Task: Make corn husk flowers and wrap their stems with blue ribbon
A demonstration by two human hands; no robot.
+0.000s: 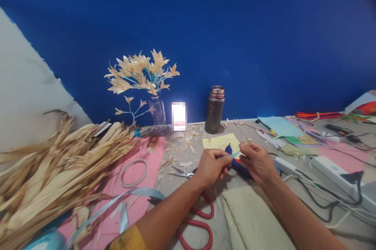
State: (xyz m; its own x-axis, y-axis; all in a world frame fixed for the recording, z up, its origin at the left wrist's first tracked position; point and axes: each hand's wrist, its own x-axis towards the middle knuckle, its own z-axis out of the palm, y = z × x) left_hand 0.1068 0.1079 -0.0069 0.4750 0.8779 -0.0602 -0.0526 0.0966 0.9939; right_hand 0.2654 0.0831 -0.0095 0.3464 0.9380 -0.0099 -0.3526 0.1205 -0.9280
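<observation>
Dried husks (53, 164) lay heaped at the far left beside a tape ring (133, 172) on pink paper (152, 152) — stock kept within reach. At centre, left hand (210, 167) and right hand (257, 162) each pinched one end of a pale blue ribbon strip (232, 156), held taut just above the blue glue gun (239, 166). Red-handled scissors (199, 222) lay under the left forearm — a power strip (331, 169) sat right.
</observation>
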